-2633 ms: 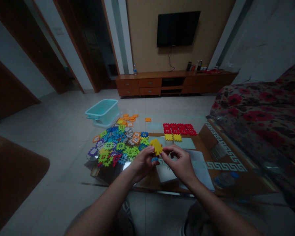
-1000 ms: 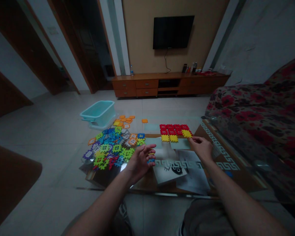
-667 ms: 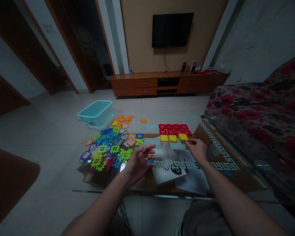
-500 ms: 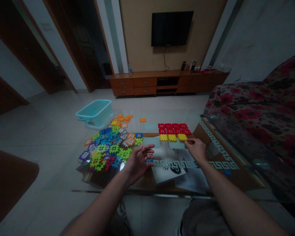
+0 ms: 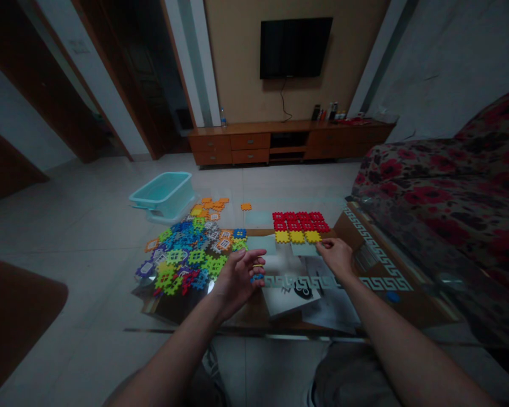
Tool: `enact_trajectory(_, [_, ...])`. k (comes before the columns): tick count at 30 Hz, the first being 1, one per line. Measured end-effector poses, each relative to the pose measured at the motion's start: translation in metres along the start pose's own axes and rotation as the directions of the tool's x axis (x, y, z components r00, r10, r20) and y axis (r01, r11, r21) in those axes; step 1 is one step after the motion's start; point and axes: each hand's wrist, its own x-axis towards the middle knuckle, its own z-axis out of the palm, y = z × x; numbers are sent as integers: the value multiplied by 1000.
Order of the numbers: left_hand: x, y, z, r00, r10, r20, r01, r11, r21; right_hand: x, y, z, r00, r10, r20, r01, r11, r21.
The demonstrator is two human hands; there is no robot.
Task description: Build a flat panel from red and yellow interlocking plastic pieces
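My right hand (image 5: 338, 258) pinches the near right corner of a yellow interlocking tile (image 5: 313, 237), which lies flat at the right end of a row of yellow tiles. Two more yellow tiles (image 5: 289, 237) lie to its left. Beyond them, red window tiles (image 5: 298, 221) form two rows. My left hand (image 5: 240, 280) hovers palm inward over the near middle of the table, fingers curved. A thin yellow edge (image 5: 258, 265) shows between those fingers, looking like another yellow tile seen edge-on. A mixed heap of coloured tiles (image 5: 186, 249) lies left of this hand.
Orange tiles (image 5: 214, 204) lie behind the heap, one apart (image 5: 246, 207). A turquoise bin (image 5: 163, 192) stands at the far left. Under the glass tabletop (image 5: 297, 337) are a white box (image 5: 284, 302) and papers. A flowered sofa (image 5: 441, 169) is on the right.
The right-hand yellow tile has slid slightly left, closer against its neighbour, with my right hand following. My left hand has stayed in place.
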Motion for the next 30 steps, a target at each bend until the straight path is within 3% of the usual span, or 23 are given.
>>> enact_trajectory(30, [-1, 3, -1, 999, -30, 18, 31, 995, -100, 1, 9, 5, 1000, 15, 24, -15, 1000, 12])
